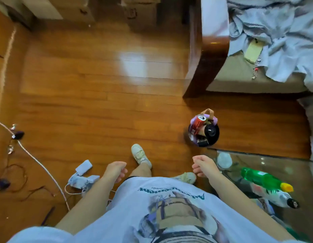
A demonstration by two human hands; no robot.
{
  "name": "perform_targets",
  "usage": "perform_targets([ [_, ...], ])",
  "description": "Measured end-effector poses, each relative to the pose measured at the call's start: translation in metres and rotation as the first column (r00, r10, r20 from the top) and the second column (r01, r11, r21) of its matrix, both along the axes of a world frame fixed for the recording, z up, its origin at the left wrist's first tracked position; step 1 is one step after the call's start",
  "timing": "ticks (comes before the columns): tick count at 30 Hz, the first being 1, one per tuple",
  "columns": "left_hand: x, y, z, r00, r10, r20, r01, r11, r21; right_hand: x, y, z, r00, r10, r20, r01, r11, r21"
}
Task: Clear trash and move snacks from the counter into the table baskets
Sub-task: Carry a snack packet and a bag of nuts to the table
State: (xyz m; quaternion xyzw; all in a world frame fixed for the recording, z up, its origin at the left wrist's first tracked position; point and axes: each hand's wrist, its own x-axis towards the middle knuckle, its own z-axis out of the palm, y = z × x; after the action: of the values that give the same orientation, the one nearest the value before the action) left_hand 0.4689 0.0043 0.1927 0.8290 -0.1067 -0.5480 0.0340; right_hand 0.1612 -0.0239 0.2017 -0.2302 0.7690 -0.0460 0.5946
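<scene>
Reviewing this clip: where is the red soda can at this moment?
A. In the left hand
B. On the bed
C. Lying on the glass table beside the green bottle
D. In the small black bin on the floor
D: the red soda can sticks out of the small black bin standing on the wooden floor, while the left hand and right hand both hold nothing.

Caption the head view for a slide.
Both hands, left and right, empty above a wooden floor; small trash bin holds a red can.
</scene>
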Motion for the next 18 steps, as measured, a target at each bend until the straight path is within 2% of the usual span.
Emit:
perform_targets([
  [5,0.099,0.01,-0.005,0.979,0.202,0.036,-0.204,0.972,0.117,0.099,-0.064,0.017,0.994,0.111,0.008,-0.111,0.993,-0.025],
  [12,0.189,-0.019,-0.001,0.927,0.373,0.043,-0.375,0.921,0.108,0.188,-0.11,0.029,0.965,0.262,0.001,-0.261,0.962,-0.075],
  [18,0.214,-0.067,0.013,0.858,0.502,-0.104,-0.508,0.861,-0.034,0.227,-0.156,0.02,0.939,0.331,-0.095,-0.331,0.944,0.014],
])
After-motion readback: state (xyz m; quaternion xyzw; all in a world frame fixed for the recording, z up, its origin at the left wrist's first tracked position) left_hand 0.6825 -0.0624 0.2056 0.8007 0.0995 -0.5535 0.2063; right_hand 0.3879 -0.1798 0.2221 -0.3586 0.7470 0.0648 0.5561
